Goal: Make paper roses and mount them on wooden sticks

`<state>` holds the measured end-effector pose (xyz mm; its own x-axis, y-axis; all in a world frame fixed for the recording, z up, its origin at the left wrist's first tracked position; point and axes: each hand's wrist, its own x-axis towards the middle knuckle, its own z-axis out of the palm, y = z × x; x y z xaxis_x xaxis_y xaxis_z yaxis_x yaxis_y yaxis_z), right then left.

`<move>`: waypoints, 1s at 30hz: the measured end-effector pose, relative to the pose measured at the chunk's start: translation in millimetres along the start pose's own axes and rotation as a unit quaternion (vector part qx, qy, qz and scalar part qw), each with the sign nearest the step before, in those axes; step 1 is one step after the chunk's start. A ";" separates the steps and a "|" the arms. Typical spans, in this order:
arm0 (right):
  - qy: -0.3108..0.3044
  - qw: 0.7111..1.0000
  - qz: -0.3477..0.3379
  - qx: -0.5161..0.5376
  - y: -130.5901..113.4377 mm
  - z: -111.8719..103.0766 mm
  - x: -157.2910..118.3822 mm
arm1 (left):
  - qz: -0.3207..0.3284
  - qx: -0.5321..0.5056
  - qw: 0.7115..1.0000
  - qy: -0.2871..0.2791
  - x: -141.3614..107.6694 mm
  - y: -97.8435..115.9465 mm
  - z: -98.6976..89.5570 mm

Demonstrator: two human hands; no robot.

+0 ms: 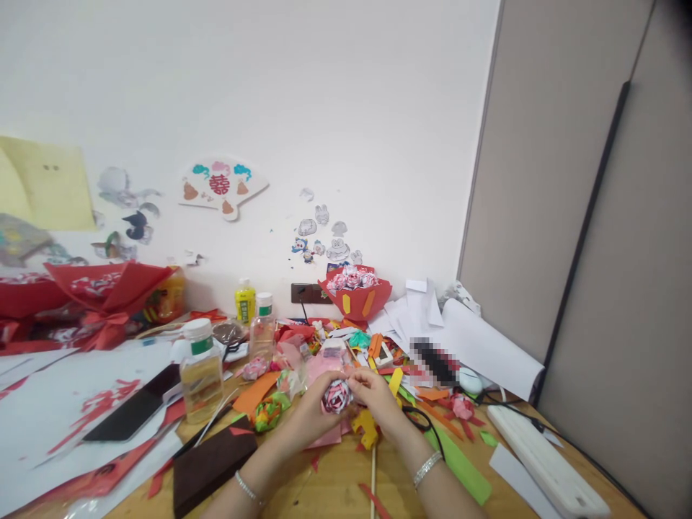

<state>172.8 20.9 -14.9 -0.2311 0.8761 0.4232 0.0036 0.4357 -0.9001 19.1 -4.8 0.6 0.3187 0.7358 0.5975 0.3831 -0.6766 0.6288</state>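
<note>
A pink-and-white paper rose (337, 396) is held up over the wooden table, in the middle of the head view. My left hand (309, 412) wraps round its left side with the fingers closed on it. At the flower's right edge, my right hand (374, 393) pinches the petals between thumb and fingers. Below the hands lie a yellow paper piece (365, 428) and a thin wooden stick (373, 476). Pink paper (328, 435) shows partly behind my left hand.
Paper scraps cover the table (318, 497). A dark brown box (215, 465), a clear bottle (201, 375) and a black tablet (138, 404) are on the left. On the right lies a white keyboard (546, 461). Behind stands a red-wrapped bouquet (357, 294) of paper flowers.
</note>
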 end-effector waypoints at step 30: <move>-0.020 0.998 0.043 0.035 3.1 -1.3 0.7 | 0.026 0.050 0.998 0.001 -3.1 -15.2 2.1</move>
<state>173.9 23.1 -17.3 -0.2707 0.9003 0.3409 -0.0419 0.3428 -0.9385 14.1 3.2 -11.9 0.3393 0.7000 0.6284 0.4503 -0.7074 0.5448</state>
